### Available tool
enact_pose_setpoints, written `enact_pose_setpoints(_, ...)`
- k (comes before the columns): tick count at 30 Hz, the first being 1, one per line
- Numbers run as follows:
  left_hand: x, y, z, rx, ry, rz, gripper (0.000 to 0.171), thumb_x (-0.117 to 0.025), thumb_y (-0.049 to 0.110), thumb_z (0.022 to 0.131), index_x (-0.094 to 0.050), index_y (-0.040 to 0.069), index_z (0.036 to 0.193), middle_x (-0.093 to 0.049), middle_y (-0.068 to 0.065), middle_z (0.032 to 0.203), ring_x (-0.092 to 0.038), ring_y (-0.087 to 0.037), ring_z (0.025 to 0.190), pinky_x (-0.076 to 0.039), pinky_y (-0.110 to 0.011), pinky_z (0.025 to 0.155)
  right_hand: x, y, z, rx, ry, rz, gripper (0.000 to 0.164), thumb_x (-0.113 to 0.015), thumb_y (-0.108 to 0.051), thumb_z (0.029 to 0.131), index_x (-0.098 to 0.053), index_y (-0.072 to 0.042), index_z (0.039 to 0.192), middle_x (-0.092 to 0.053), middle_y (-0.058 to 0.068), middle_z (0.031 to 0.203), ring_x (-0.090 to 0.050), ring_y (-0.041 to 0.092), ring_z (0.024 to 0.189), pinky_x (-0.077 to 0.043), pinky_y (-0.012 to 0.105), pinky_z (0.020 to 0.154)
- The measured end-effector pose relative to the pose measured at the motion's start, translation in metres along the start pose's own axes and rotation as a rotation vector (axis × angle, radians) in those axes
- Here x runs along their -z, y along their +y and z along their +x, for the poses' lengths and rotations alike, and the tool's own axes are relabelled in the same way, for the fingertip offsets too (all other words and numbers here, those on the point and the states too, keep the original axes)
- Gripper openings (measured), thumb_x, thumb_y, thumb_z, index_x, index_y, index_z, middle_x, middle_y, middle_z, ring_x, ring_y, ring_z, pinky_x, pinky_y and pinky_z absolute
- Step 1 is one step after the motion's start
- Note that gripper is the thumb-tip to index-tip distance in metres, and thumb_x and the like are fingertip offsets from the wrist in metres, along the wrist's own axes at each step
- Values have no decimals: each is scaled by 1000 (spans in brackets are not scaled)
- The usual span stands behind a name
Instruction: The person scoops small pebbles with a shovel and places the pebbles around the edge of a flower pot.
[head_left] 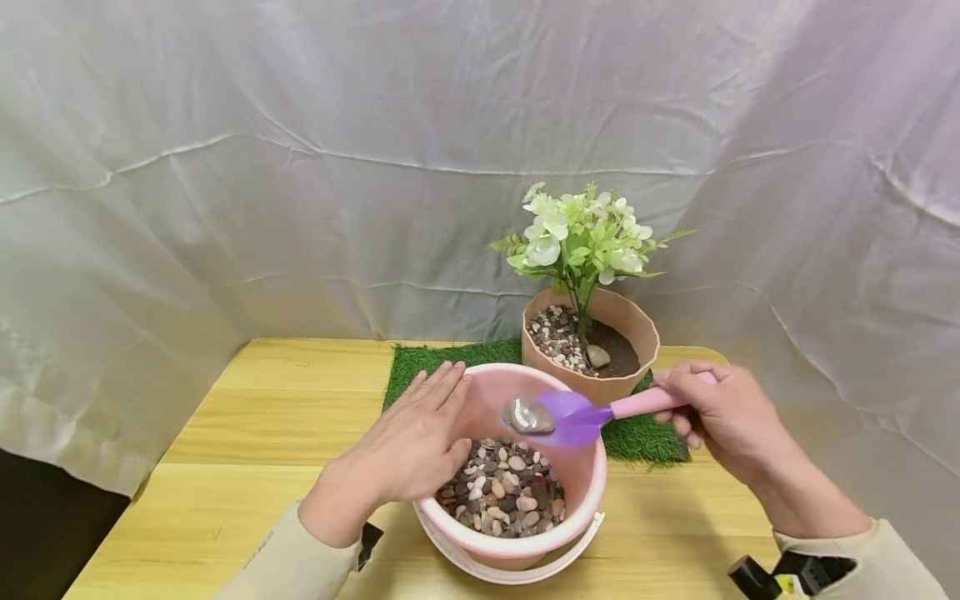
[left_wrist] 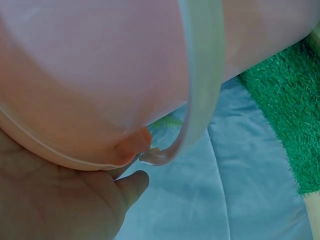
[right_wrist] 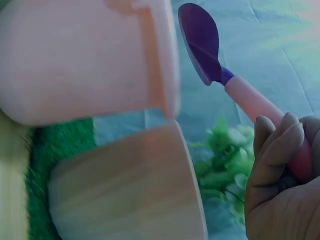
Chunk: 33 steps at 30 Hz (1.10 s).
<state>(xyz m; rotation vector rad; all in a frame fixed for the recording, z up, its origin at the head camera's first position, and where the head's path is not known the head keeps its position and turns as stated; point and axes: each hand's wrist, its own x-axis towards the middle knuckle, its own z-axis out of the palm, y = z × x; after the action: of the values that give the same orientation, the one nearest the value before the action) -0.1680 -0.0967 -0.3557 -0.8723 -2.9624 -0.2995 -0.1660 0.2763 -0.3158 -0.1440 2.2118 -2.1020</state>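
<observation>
My right hand (head_left: 723, 417) grips the pink handle (right_wrist: 255, 102) of a small trowel with a purple blade (head_left: 573, 419). The blade reaches over a pink bucket (head_left: 592, 492), and a shiny grey stone (head_left: 529, 416) shows at its tip, a little blurred. Pebbles of mixed colours (head_left: 510, 492) cover the inside of the bucket low down. Across the bucket's left rim lies my left hand (head_left: 408, 442), its fingers straight and close together. The left wrist view shows that hand (left_wrist: 65, 200) against the rim, near the hinge of the pale bucket handle (left_wrist: 202, 75).
Behind the bucket, a peach flowerpot (head_left: 592, 388) holds dark soil, small gravel and a larger stone (head_left: 597, 357). White and green flowers (head_left: 585, 237) rise from it. Both stand on a green grass mat (head_left: 652, 437) on a wooden table (head_left: 247, 450). Grey cloth (head_left: 375, 167) hangs behind.
</observation>
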Motion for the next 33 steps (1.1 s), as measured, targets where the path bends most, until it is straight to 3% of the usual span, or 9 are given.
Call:
enact_pose_setpoints(8, -1, 0, 0, -2, 1, -31, 75, -52, 40, 106, -30, 0, 165, -16, -16, 176, -13, -30, 164, -9, -49, 135, 47, -16, 7, -3, 105, 80, 23, -66, -11, 104, -78, -7, 85, -74, 7, 64, -57, 7, 46, -46, 19, 39)
enact_pose_setpoints(18, -1, -2, 0, -7, 1, -32, 77, -54, 42, 105, -29, 0, 165, -15, -16, 176, -12, -31, 164, -9, -49, 134, 92, -24, 27, -60, 281, 32, 19, -74, -22, 100, -78, -11, 86, -74, 5, 66, -58, 9, 51, -48, 20, 42)
enact_pose_setpoints(26, -1, -1, 0, 6, -7, -52, 79, -56, 42, 105, -27, 0, 166, -12, -15, 176, -11, -30, 164, -10, -48, 134, 97, -16, 50, -57, 424, -93, 24, -71, -21, 100, -74, -10, 79, -73, 3, 62, -61, 8, 48, -52, 20, 43)
enact_pose_setpoints(33, -1, -1, 0, 6, -10, -65, 79, -55, 43, 105, -27, 0, 165, -12, -15, 176, -10, -30, 164, -10, -48, 134, 89, -25, 62, -80, 509, -394, 24, -64, -21, 98, -69, -9, 78, -71, -3, 58, -63, 8, 49, -57, 23, 47)
